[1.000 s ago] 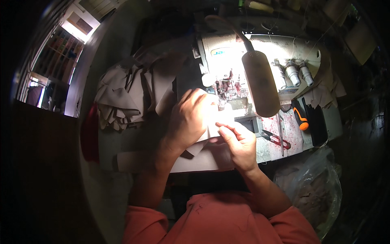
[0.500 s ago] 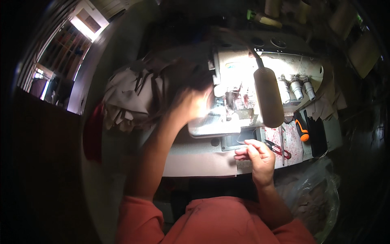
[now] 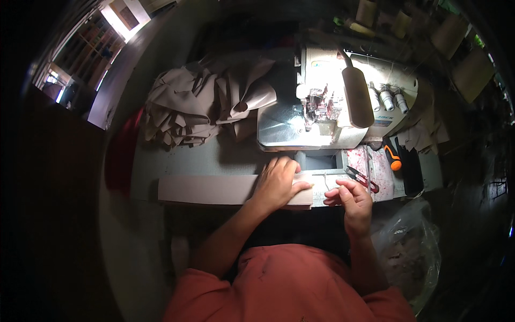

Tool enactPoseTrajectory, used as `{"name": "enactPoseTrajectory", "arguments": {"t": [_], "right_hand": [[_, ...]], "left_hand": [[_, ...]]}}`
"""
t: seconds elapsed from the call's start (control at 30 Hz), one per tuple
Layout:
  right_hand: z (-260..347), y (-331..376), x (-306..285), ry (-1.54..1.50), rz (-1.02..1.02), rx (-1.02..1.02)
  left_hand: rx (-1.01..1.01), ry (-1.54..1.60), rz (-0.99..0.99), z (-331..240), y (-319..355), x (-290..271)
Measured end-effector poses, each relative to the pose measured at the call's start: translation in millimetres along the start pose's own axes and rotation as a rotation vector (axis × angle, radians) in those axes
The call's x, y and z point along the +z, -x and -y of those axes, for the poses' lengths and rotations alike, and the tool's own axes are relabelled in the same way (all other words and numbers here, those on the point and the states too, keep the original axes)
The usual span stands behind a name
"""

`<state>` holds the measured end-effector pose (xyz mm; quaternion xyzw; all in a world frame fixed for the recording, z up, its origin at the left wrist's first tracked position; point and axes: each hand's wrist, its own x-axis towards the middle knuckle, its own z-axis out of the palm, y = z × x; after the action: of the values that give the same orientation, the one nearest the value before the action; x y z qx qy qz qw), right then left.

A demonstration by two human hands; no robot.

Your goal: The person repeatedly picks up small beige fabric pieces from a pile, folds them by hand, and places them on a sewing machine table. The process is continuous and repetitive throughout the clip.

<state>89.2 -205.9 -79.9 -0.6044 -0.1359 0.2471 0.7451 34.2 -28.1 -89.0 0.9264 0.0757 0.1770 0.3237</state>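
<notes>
My left hand (image 3: 278, 182) lies on a long pale beige fabric strip (image 3: 214, 188) along the table's front edge. Its fingers point away from me over the strip, and the thumb is spread to the right, near the strip's right end. To the right, my right hand (image 3: 353, 204) is closed in a pinch beside that end. A thin, bent metal tool (image 3: 326, 182) stands out from its fingertips; its kind is unclear. Beyond both hands stands a sewing machine (image 3: 322, 104) with a shiny metal plate (image 3: 279, 129), brightly lit by a lamp (image 3: 358, 99).
A heap of pale fabric pieces (image 3: 185, 107) lies at the back left. Red thread snips (image 3: 363, 178) and an orange-and-black handled tool (image 3: 393, 156) lie right of the machine's front. A clear plastic bag (image 3: 413, 247) hangs at the lower right. Thread cones (image 3: 449, 36) stand at the far right.
My left hand has come back from beside the machine's plate and now rests on the fabric strip. The strip now extends further left. My right hand has shifted slightly right, still pinched.
</notes>
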Motion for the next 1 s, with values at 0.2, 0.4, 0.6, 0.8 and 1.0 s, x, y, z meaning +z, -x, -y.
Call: {"name": "enactPoseTrajectory", "arguments": {"t": [0.2, 0.4, 0.6, 0.8, 1.0], "right_hand": [[2.5, 5.3, 0.3, 0.051, -0.022, 0.011], [-10.1, -30.1, 31.1, 0.669, 0.255, -0.311], [37.8, -7.8, 80.7, 0.139, 0.234, -0.026], [34.6, -12.1, 67.4, -0.081, 0.163, 0.160], [18.8, -21.4, 84.6, -0.125, 0.296, 0.235]], "left_hand": [[0.140, 0.257, -0.076, 16.7, 2.1, 11.5], [0.185, 0.351, -0.263, 9.7, 11.0, -3.6], [-0.099, 1.072, -0.171, -1.6, 94.3, -43.9], [-0.435, 1.503, -1.238, 101.0, 106.2, -128.6], [-0.362, 0.268, -0.558, 22.1, 71.7, -89.7]]}}
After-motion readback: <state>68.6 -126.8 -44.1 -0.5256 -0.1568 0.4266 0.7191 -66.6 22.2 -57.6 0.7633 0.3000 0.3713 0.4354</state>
